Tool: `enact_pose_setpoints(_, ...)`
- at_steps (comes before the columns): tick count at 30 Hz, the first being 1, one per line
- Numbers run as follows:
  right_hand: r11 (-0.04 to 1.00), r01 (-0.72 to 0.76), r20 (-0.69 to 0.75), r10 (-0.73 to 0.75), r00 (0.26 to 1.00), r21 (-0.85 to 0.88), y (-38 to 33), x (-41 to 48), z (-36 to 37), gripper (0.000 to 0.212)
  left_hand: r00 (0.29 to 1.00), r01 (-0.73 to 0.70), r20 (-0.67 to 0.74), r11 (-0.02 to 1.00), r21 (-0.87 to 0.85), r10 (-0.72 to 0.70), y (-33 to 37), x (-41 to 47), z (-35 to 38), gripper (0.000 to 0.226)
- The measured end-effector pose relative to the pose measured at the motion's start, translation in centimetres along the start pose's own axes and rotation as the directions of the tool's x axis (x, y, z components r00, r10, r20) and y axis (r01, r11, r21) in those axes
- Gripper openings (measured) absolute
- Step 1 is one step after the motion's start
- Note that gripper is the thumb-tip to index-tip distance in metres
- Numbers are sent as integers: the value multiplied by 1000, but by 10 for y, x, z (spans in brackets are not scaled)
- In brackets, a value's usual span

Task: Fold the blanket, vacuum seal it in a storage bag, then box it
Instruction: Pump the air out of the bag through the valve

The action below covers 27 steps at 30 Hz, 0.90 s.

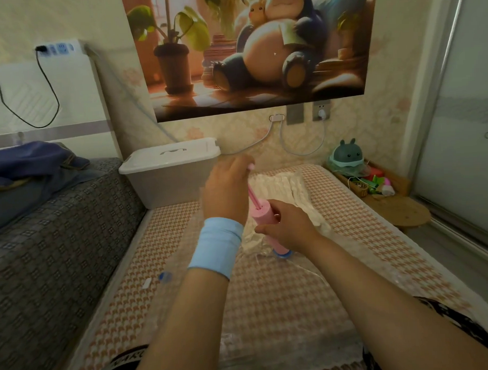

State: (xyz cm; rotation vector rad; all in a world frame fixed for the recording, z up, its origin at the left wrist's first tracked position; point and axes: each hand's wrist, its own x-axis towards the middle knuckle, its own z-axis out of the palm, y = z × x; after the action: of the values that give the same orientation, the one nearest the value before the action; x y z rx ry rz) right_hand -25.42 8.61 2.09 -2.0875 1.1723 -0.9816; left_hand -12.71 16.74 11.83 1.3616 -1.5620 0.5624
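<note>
Pump (263,221) barrel is held in right grip (287,229), its raised handle clasped in left grip (226,191). Blanket (281,190) is kept inside bag (298,268) at middle of bed (358,252), box (171,182) at far left corner.

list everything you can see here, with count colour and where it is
storage bag: one, clear, flat on the mattress
blanket: one, white, inside the bag
hand pump: one, pink, upright on the bag
storage box: one, translucent, white lid, far left of mattress
small cap: one, blue, on the mattress, left
clip: one, white, beside the cap
plush toy: one, teal, shelf at right
poster: one, multicoloured, above the box
power strip: one, white, upper left
wristband: one, light blue, left wrist
left hand: one, grips the pump's handle
right hand: one, grips the pump's barrel
</note>
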Motion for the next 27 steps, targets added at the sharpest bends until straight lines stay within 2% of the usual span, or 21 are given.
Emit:
enact_pose_setpoints(1,1000,-7,-2,7,1000,2,1,0,0,41,988,25,156,1000,-15,-22,-4,-10,11,13)
enact_pose_setpoints(3,1000,1,-7,-1,1000,-5,0,-1,-1,28,907,92,410,996,15,-91,-7,-18,21,18)
enact_pose_setpoints(4,1000,7,-9,-7,1000,-2,1,-1,0,26,869,87,484,995,58,-104,-7,-16,22,19)
enact_pose_setpoints(6,1000,9,-17,-9,1000,13,2,-1,-1,30,860,-4,506,992,130,-63,-4,-10,15,17)
enact_pose_setpoints(8,1000,7,-29,-7,1000,25,4,-2,-5,42,909,-72,416,980,184,-11,4,3,-2,15)
enact_pose_setpoints(11,999,15,-23,-14,1000,48,3,-2,-11,49,985,-108,151,974,198,79,8,26,-35,15)
enact_pose_setpoints(14,998,12,-10,-11,1000,70,2,0,-11,51,987,-134,-78,985,108,143,6,43,-54,17)
enact_pose_setpoints(17,998,5,3,-5,1000,64,3,0,-8,51,965,-136,-219,990,45,143,7,35,-42,20)
enact_pose_setpoints(19,999,-5,14,4,1000,51,3,0,-4,50,969,-84,-235,996,-6,81,4,24,-25,19)
enact_pose_setpoints(20,999,-10,13,9,1000,40,4,0,-3,50,981,-60,-184,998,-20,55,0,17,-14,16)
enact_pose_setpoints(22,1000,-21,8,21,1000,24,1,-1,-2,45,999,3,33,999,-37,-2,-10,1,9,13)
enact_pose_setpoints(24,999,-24,-14,24,1000,24,-1,-4,-3,27,946,118,312,990,-74,-89,-13,-18,28,18)
enact_pose_setpoints(25,999,-24,-20,25,999,32,-3,-5,-4,25,906,184,407,975,-126,-118,-12,-25,35,22)
enact_pose_setpoints(27,999,-30,-15,31,999,41,-5,-7,-6,39,858,345,486,888,-302,-168,-9,-28,39,28)
